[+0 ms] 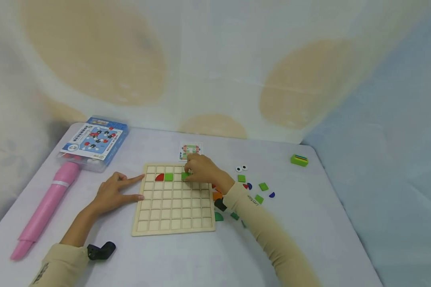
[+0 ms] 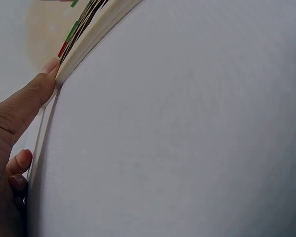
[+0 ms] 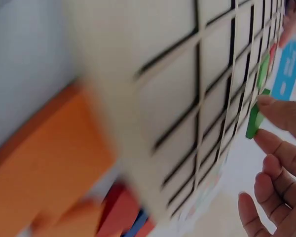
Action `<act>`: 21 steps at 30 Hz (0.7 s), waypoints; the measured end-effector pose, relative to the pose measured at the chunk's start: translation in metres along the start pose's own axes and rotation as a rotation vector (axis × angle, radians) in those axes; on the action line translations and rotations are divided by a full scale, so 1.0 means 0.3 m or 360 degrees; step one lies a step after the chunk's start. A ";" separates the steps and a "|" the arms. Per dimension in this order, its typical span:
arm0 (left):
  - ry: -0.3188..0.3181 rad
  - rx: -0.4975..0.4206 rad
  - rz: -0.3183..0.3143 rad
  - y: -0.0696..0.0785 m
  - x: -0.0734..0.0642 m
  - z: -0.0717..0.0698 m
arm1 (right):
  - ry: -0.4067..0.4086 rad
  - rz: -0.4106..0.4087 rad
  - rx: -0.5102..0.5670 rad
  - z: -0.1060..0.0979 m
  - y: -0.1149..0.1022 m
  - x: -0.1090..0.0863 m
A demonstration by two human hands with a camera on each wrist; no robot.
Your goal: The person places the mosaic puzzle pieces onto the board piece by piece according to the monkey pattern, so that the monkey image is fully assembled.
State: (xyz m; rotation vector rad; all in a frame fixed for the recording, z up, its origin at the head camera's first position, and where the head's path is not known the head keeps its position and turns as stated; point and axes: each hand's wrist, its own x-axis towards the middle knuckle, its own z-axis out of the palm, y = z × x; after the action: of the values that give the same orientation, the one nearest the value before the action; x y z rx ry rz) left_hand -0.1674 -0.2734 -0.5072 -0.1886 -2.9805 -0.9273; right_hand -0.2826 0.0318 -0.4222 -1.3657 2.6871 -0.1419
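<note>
A wooden grid board [image 1: 176,203] lies on the table. My left hand [image 1: 109,193] rests at its left side, index finger and thumb stretched out to touch the edge; the left wrist view shows the thumb [image 2: 27,101] against the rim. In its upper rows sit a red quarter-round piece [image 1: 159,177] and a green square tile [image 1: 169,177]. My right hand [image 1: 202,169] pinches another green square tile [image 3: 255,118] between thumb and index finger, tilted over the grid a little right of the placed one. A pattern card [image 1: 190,150] lies behind the board, partly covered by the right hand.
Loose green tiles [image 1: 263,186], blue half-rounds [image 1: 271,195], orange pieces [image 1: 217,196] and two googly eyes [image 1: 241,168] lie right of the board. Farther right is a green block stack [image 1: 299,160]. At left are a boxed molecule kit [image 1: 95,141] and a pink tube [image 1: 44,211].
</note>
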 end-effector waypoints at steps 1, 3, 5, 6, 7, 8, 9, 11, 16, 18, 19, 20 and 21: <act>0.0000 0.0000 0.0005 0.002 0.001 0.002 | -0.0017 0.0000 -0.0026 0.007 -0.011 0.015; 0.0002 0.0000 0.0012 0.003 0.003 0.004 | -0.0037 0.0006 -0.0055 0.017 -0.028 0.037; 0.0011 0.0013 0.0017 0.001 0.003 0.004 | -0.0037 0.0013 -0.0066 0.025 -0.039 0.053; 0.0018 0.0021 0.0020 0.000 0.003 0.003 | -0.0032 0.0019 -0.0059 0.027 -0.042 0.060; 0.0025 0.0028 0.0028 0.001 0.003 0.004 | -0.0026 0.0026 -0.0048 0.029 -0.043 0.061; 0.0032 0.0034 0.0036 0.002 0.003 0.005 | -0.0025 0.0040 -0.0017 0.031 -0.043 0.062; 0.0039 0.0037 0.0045 0.003 0.003 0.005 | -0.0027 0.0055 0.0009 0.034 -0.042 0.062; 0.0048 0.0044 0.0053 0.006 0.002 0.004 | -0.0028 0.0089 0.0089 0.037 -0.039 0.063; 0.0034 0.0041 0.0048 0.014 0.002 0.001 | -0.0025 0.0146 0.0223 0.045 -0.033 0.065; 0.0026 0.0043 0.0041 0.015 0.001 0.000 | -0.0022 0.0151 0.0225 0.049 -0.033 0.068; 0.0023 0.0044 0.0037 0.014 0.001 -0.001 | -0.0022 0.0154 0.0226 0.052 -0.034 0.069; 0.0020 0.0044 0.0031 0.013 0.001 -0.001 | -0.0023 0.0156 0.0228 0.055 -0.034 0.072; 0.0018 0.0047 0.0025 0.012 0.001 -0.001 | -0.0023 0.0156 0.0220 0.060 -0.034 0.076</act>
State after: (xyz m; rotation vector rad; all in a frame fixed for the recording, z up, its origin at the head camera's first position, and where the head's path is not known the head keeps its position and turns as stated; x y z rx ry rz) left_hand -0.1672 -0.2706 -0.5049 -0.2057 -2.9760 -0.8795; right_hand -0.2852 0.0068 -0.4402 -1.1888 2.6699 -0.3011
